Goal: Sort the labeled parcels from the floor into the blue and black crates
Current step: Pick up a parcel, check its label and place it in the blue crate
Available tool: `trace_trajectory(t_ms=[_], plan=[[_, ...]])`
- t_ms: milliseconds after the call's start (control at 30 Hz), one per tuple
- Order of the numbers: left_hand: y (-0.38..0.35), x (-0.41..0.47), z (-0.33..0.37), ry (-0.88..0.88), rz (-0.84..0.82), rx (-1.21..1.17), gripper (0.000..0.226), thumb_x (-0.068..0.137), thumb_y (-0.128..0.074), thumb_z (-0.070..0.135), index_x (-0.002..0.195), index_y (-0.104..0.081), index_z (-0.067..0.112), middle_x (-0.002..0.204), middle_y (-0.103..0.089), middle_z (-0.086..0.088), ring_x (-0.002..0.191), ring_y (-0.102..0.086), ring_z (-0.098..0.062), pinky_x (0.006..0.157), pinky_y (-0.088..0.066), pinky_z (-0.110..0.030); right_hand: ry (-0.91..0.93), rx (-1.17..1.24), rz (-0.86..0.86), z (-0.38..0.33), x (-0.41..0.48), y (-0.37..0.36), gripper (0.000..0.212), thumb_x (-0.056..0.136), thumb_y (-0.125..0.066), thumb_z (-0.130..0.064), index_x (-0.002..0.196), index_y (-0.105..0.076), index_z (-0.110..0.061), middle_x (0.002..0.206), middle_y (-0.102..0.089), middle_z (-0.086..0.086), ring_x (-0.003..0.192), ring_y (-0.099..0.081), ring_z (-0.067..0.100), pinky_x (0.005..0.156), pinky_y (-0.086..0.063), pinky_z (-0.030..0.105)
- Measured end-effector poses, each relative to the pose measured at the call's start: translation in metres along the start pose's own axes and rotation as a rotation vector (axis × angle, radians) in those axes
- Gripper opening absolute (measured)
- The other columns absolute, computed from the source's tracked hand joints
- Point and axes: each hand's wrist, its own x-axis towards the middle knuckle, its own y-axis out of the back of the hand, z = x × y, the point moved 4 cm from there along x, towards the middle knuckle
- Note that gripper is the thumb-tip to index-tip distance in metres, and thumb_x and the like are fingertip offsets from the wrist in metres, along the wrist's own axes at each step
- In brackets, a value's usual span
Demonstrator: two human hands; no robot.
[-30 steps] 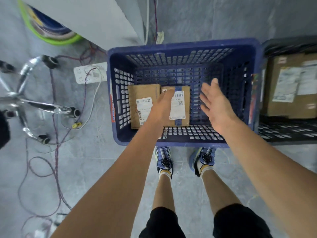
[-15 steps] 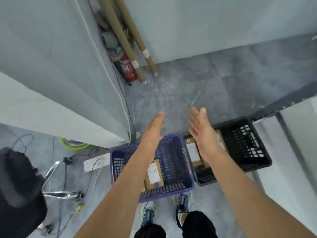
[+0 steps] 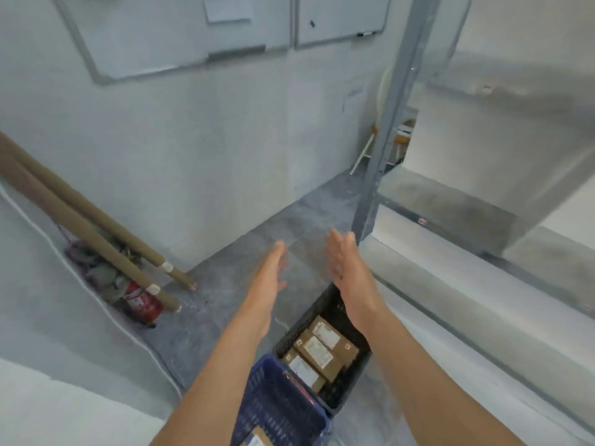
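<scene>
Your left hand (image 3: 269,278) and right hand (image 3: 346,268) hold nothing. The fingers are straight and close together, the palms face each other, and the hands stay apart. They hang over bare grey floor (image 3: 231,284), which runs open ahead to the wall. A metal post (image 3: 383,149) and a raised ledge (image 3: 450,284) bound it on your right.

Below your wrists the black crate (image 3: 322,305) holds three labelled parcels (image 3: 317,352) side by side. The blue crate (image 3: 273,410) sits just beside it and holds what looks like one box (image 3: 257,441), cut off by the frame. To your left, two cardboard tubes (image 3: 87,233) lean on the wall above one red extinguisher (image 3: 141,300).
</scene>
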Motion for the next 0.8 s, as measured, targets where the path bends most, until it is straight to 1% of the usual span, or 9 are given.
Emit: trace_trajectory(t_ms=[100, 200, 233, 300, 367, 433, 600, 700, 800], plan=[[-0.034, -0.021, 0.016, -0.035, -0.134, 0.076, 0.053, 0.101, -0.042, 0.058, 0.144, -0.052, 0.027, 0.142, -0.055, 0.011, 0.134, -0.050, -0.009, 0.117, -0.037, -0.044, 0.037, 0.020, 0.117, -0.021, -0.038, 0.031, 0.071, 0.105, -0.024, -0.069, 0.166, -0.033, -0.034, 0.168, -0.037, -0.015, 0.154, -0.036, 0.008, 0.129, -0.025, 0.037], [-0.076, -0.049, 0.022, -0.057, -0.302, 0.130, 0.045, 0.102, -0.039, 0.059, 0.135, -0.055, 0.033, 0.136, -0.057, 0.015, 0.129, -0.051, -0.007, 0.113, -0.038, -0.042, 0.077, 0.029, 0.233, -0.035, -0.084, 0.068, 0.072, 0.100, -0.025, -0.072, 0.162, -0.036, -0.036, 0.164, -0.041, -0.015, 0.152, -0.038, 0.010, 0.129, -0.027, 0.040], [-0.092, -0.058, 0.022, -0.064, -0.359, 0.151, 0.044, 0.103, -0.037, 0.058, 0.135, -0.055, 0.034, 0.134, -0.056, 0.016, 0.128, -0.050, -0.007, 0.112, -0.038, -0.041, 0.093, 0.031, 0.283, -0.038, -0.100, 0.083, 0.076, 0.097, -0.027, -0.074, 0.163, -0.035, -0.035, 0.166, -0.040, -0.014, 0.153, -0.038, 0.010, 0.129, -0.027, 0.041], [-0.124, -0.076, 0.018, -0.073, -0.447, 0.193, 0.051, 0.103, -0.037, 0.058, 0.143, -0.052, 0.029, 0.139, -0.054, 0.013, 0.131, -0.050, -0.009, 0.111, -0.040, -0.041, 0.114, 0.044, 0.390, -0.043, -0.131, 0.113, 0.084, 0.094, -0.029, -0.076, 0.165, -0.034, -0.032, 0.170, -0.037, -0.011, 0.153, -0.038, 0.011, 0.130, -0.027, 0.044], [-0.157, -0.095, 0.011, -0.073, -0.528, 0.220, 0.047, 0.103, -0.039, 0.058, 0.139, -0.053, 0.032, 0.145, -0.054, 0.010, 0.132, -0.051, -0.010, 0.111, -0.042, -0.043, 0.129, 0.060, 0.490, -0.047, -0.163, 0.144, 0.087, 0.092, -0.031, -0.078, 0.165, -0.034, -0.031, 0.170, -0.037, -0.011, 0.153, -0.039, 0.010, 0.130, -0.028, 0.044], [-0.193, -0.118, 0.002, -0.061, -0.612, 0.234, 0.042, 0.104, -0.041, 0.056, 0.136, -0.055, 0.032, 0.142, -0.057, 0.011, 0.131, -0.053, -0.008, 0.111, -0.043, -0.044, 0.142, 0.081, 0.581, -0.048, -0.199, 0.175, 0.085, 0.094, -0.030, -0.077, 0.165, -0.034, -0.031, 0.169, -0.038, -0.013, 0.152, -0.040, 0.008, 0.129, -0.029, 0.042], [-0.286, -0.190, -0.032, -0.035, -0.835, 0.293, 0.047, 0.104, -0.039, 0.056, 0.141, -0.054, 0.030, 0.142, -0.057, 0.013, 0.130, -0.053, -0.007, 0.115, -0.041, -0.048, 0.170, 0.154, 0.820, -0.041, -0.299, 0.253, 0.083, 0.094, -0.032, -0.078, 0.164, -0.037, -0.032, 0.167, -0.041, -0.015, 0.149, -0.043, 0.003, 0.128, -0.031, 0.039], [-0.338, -0.242, -0.058, -0.015, -0.958, 0.333, 0.051, 0.104, -0.039, 0.057, 0.144, -0.052, 0.028, 0.142, -0.057, 0.012, 0.129, -0.054, -0.007, 0.114, -0.041, -0.048, 0.181, 0.199, 0.951, -0.029, -0.362, 0.298, 0.071, 0.103, -0.029, -0.072, 0.163, -0.038, -0.034, 0.166, -0.041, -0.016, 0.149, -0.043, 0.003, 0.129, -0.031, 0.039], [-0.390, -0.301, -0.089, 0.010, -1.062, 0.371, 0.051, 0.104, -0.040, 0.056, 0.144, -0.053, 0.027, 0.142, -0.058, 0.011, 0.129, -0.054, -0.008, 0.114, -0.042, -0.048, 0.188, 0.248, 1.068, -0.014, -0.429, 0.342, 0.068, 0.106, -0.029, -0.070, 0.163, -0.038, -0.034, 0.166, -0.041, -0.016, 0.149, -0.043, 0.003, 0.129, -0.030, 0.040]])
